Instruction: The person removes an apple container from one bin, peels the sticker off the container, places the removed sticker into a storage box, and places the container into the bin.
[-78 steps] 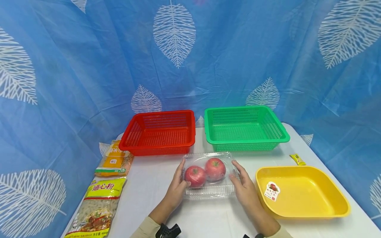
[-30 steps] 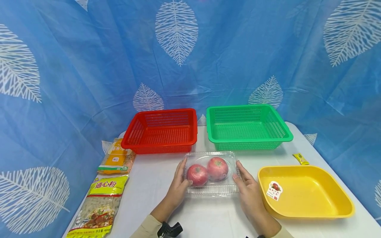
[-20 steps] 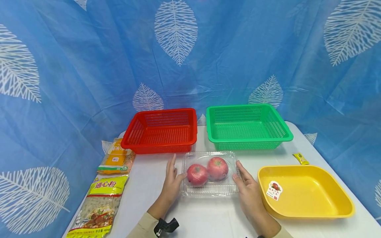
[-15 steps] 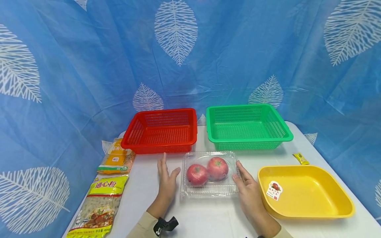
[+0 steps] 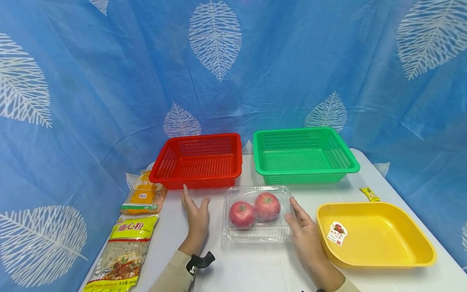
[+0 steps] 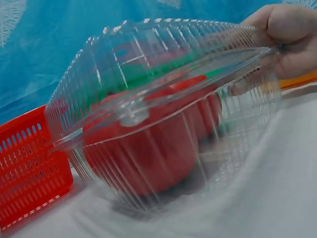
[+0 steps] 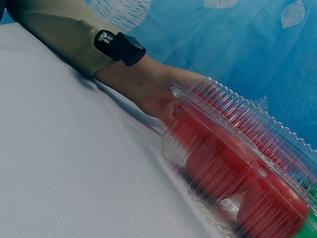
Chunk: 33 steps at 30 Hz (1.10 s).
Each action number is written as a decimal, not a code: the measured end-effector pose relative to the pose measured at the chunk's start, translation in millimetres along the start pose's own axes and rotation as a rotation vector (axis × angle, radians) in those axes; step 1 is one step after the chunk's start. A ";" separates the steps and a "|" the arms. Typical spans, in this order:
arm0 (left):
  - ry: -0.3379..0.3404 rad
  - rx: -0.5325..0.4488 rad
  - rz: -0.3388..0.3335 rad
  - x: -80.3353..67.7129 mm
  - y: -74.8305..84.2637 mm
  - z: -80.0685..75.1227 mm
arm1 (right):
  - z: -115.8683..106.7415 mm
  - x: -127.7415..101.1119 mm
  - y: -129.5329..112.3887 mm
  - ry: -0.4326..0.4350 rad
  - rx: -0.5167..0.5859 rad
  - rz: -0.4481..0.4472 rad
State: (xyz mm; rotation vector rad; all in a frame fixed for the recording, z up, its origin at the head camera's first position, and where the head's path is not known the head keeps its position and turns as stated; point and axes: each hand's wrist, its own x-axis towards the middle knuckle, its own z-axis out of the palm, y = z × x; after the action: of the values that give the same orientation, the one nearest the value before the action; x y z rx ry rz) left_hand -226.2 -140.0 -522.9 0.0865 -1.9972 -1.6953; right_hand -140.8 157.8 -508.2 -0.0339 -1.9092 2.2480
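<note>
A clear plastic clamshell box (image 5: pixel 257 234) with its lid down stands on the white table, two red apples (image 5: pixel 267 207) inside. My right hand (image 5: pixel 308 237) grips the box's right side between thumb and fingers; the left wrist view shows this right hand (image 6: pixel 292 42) at the far corner. Off the box's left side, my left hand (image 5: pixel 197 217) is apart from it, fingers spread and holding nothing. Its fingertips lie just in front of the red basket (image 5: pixel 197 183). In the right wrist view, the box's near end hides part of the left hand (image 7: pixel 153 91).
A green basket (image 5: pixel 306 177) stands behind the box, right of the red one. To the right are a yellow basin (image 5: pixel 375 239) and a small yellow packet (image 5: pixel 370 194). A pasta bag (image 5: pixel 122 251) and an orange-labelled bag (image 5: pixel 144 196) lie along the left edge.
My left hand has let go of the box's left side and moved left, its fingers opening out. The right hand and the box have stayed in place.
</note>
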 end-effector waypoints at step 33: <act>0.261 0.028 -0.138 70.7 -7.6 5.4 | -2.2 0.0 4.0 0.009 -0.100 -0.011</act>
State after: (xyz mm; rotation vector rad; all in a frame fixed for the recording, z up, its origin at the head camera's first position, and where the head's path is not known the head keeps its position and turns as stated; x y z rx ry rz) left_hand -291.8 -162.9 -506.5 0.4415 -1.8558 -1.6436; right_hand -140.9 159.4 -512.5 -0.0480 -2.0101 2.1406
